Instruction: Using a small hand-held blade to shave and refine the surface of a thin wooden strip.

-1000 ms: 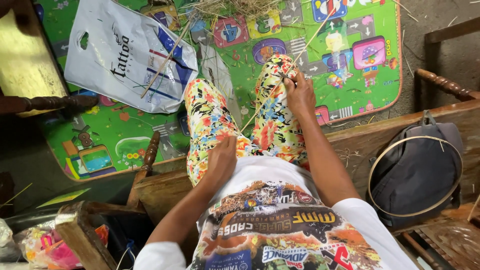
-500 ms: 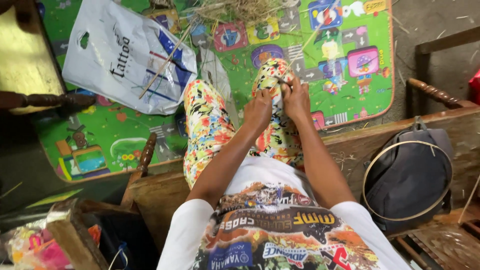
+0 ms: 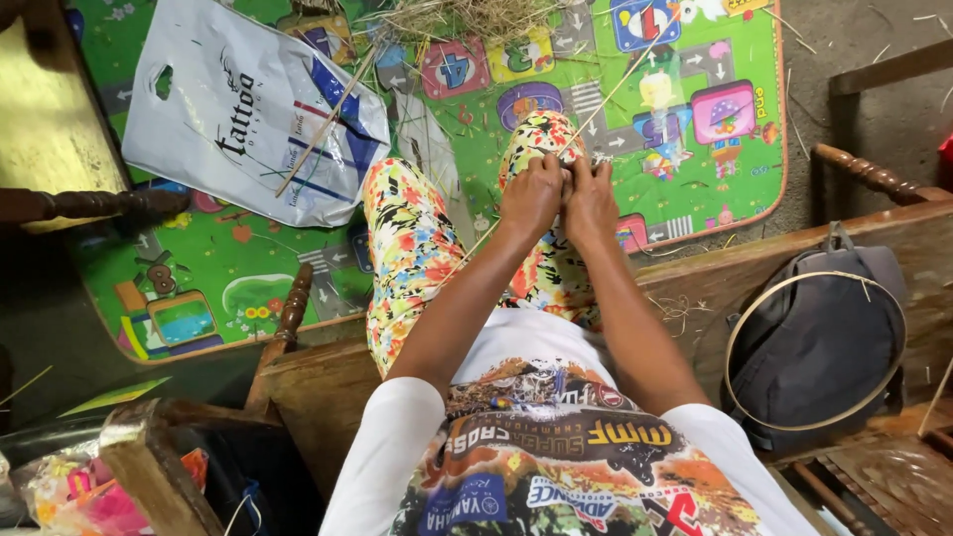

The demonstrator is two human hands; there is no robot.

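I sit on a wooden bench [image 3: 320, 385] in flower-patterned trousers, with my right knee [image 3: 541, 131] raised. My left hand [image 3: 531, 196] and my right hand [image 3: 593, 201] are pressed side by side on top of that knee. Both have their fingers closed on a long thin straw strand [image 3: 623, 77]. The strand runs from the upper right down to my fingers and comes out below my left wrist. The point where the fingers pinch it is hidden.
A colourful play mat [image 3: 695, 189] covers the floor, with a white plastic bag [image 3: 248, 109] and a pile of dry straw [image 3: 476, 15] on it. A dark backpack with a thin hoop [image 3: 814, 347] leans at the right. Turned wooden rails [image 3: 874, 176] stand at both sides.
My left hand has come up from my lap to the raised knee and joined my right hand on the straw strand. The right hand has stayed on the knee.
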